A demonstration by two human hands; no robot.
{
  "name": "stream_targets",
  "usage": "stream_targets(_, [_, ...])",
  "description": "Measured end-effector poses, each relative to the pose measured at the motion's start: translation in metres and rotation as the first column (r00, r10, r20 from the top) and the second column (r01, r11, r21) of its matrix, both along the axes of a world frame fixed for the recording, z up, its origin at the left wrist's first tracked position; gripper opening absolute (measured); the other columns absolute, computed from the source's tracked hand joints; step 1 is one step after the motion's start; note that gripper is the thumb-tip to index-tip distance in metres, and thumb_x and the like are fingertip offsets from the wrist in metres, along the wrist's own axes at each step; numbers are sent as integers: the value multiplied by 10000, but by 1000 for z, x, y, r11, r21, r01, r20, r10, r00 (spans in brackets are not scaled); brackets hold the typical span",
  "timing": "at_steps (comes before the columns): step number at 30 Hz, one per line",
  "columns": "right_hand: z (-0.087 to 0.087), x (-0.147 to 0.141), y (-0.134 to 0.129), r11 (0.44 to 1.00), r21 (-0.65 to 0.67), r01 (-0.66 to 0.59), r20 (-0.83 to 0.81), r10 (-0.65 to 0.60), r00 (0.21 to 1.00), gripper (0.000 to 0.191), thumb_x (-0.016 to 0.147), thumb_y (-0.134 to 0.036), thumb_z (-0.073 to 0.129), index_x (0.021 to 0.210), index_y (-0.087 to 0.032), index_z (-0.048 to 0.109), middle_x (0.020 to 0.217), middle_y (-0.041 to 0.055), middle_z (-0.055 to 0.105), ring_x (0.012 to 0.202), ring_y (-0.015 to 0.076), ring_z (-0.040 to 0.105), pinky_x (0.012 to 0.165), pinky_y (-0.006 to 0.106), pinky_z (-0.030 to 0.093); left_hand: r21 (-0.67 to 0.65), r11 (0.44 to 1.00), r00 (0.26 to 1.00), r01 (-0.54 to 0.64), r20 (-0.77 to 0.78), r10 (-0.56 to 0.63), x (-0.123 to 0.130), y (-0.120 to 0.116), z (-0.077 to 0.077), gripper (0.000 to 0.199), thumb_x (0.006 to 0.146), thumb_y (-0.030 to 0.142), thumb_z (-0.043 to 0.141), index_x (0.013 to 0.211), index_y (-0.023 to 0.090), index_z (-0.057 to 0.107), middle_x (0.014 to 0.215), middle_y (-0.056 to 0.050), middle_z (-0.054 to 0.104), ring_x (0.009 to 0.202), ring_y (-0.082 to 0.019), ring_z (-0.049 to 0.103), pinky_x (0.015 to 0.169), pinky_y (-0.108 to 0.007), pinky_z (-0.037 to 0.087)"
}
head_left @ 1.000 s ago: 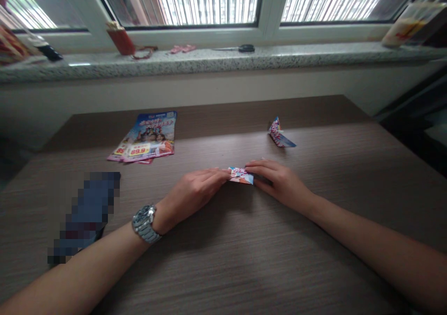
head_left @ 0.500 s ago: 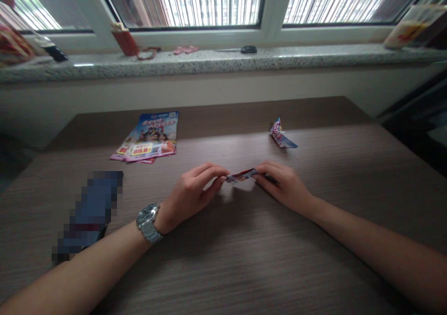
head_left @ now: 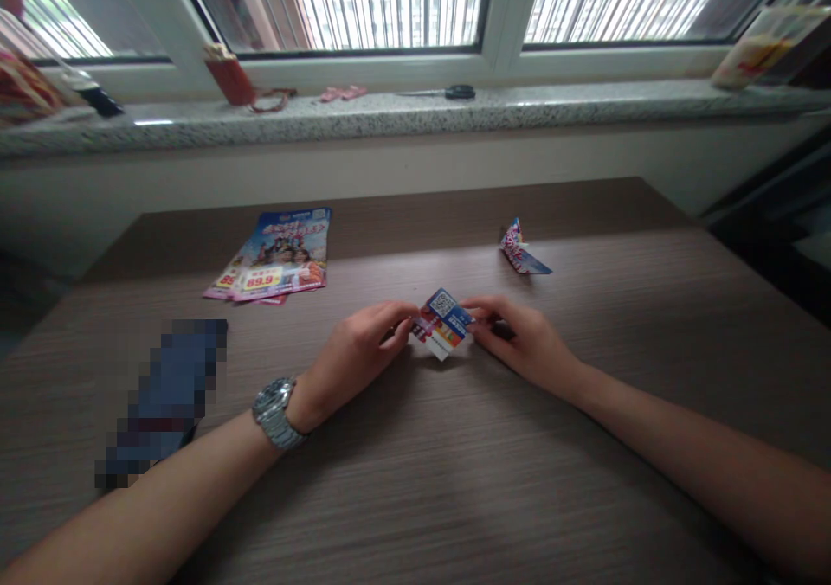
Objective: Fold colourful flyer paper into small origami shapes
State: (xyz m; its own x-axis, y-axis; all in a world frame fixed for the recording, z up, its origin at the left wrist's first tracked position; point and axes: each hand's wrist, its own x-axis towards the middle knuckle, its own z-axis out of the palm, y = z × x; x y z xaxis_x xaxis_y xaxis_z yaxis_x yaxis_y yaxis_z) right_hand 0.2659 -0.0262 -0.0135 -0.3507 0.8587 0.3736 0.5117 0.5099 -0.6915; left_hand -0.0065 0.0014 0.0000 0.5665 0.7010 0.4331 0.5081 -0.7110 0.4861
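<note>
A small folded piece of printed paper (head_left: 443, 324), diamond-shaped with a QR code near its top, is held between my two hands just over the table. My left hand (head_left: 363, 347), below a metal watch on the wrist, pinches its left corner between thumb and fingers. The right corner is pinched by my right hand (head_left: 519, 336). Beyond my right hand a folded paper figure (head_left: 523, 252) rests on the table, one part sticking up.
On the brown wooden table (head_left: 415, 498), printed flyers (head_left: 286, 252) lie at the back left. A blurred dark blue object (head_left: 172, 386) is beside my left forearm. The stone windowsill (head_left: 551, 109) behind bears a red container (head_left: 230, 79) and a dark-handled tool (head_left: 459, 92).
The folded paper went from a narrow, nearly edge-on strip to a diamond whose printed face shows. Both hands still pinch it and have barely moved.
</note>
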Motion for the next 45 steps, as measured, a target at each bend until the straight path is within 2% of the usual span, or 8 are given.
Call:
stream_targets(5, [2,0,1,996,35,-80,95,77,993,252,1006,-221,559,1242,-226,644,1046,71,725,943,206,673,838,340,533,-34,999,993,22,-111,-25,-1,1,0,161,1019,206,530,1137,199,640,1013,-47,716,900,-161,671,798,-275,525])
stream_targets(9, [1,-1,3,991,77,-111,163,97,982,260,1003,-228,572,1245,-199,661,1029,94,705,965,229,642,851,369,517,21,1000,981,11,-191,-7,0,3,0,168,1015,255,552,1120,189,664,959,-54,694,860,-178,637,773,-302,499])
stream_targets(12, [-1,-2,4,987,107,-121,198,98,975,255,1002,-241,570,1233,-214,676,1037,102,689,972,240,628,853,389,515,45,999,973,22,-232,-11,0,4,-1,171,1008,290,574,1086,193,690,990,-65,679,888,-194,622,792,-326,490])
stream_targets(20, [-4,-1,5,982,138,-126,238,91,967,214,990,-260,590,1151,-223,725,1030,109,653,972,245,603,844,403,510,63,997,967,39,-254,-22,0,4,-3,208,1012,311,577,1162,227,693,1039,-70,655,940,-206,605,822,-343,490])
stream_targets(33, [-4,-8,6,993,110,-40,257,10,966,130,956,-281,654,1046,-212,716,984,90,641,930,242,594,816,384,493,64,997,960,42,-279,-22,3,4,-3,184,1015,324,568,1050,196,695,1035,-73,649,918,-202,590,811,-344,485])
stream_targets(37, [-4,-9,6,996,90,-14,242,-8,970,180,924,-290,698,1091,-221,697,999,87,637,949,251,600,834,394,508,65,998,959,24,-282,-5,5,3,-2,180,1009,323,574,1058,200,695,1032,-74,649,933,-208,595,828,-354,496])
stream_targets(42, [-6,-9,7,997,78,-8,218,-9,976,326,919,-287,707,1236,-230,662,1036,96,620,964,255,600,862,419,527,56,998,957,-33,-285,48,6,1,-3,292,991,355,596,1236,212,664,1124,-97,628,1001,-241,595,899,-406,514])
stream_targets(45, [-8,-9,7,997,82,-7,225,-12,974,400,912,-296,712,1296,-210,640,1046,107,601,971,264,591,871,436,533,53,998,957,-36,-287,50,5,2,-4,320,989,340,598,1279,217,653,1145,-100,615,1024,-248,590,916,-415,515])
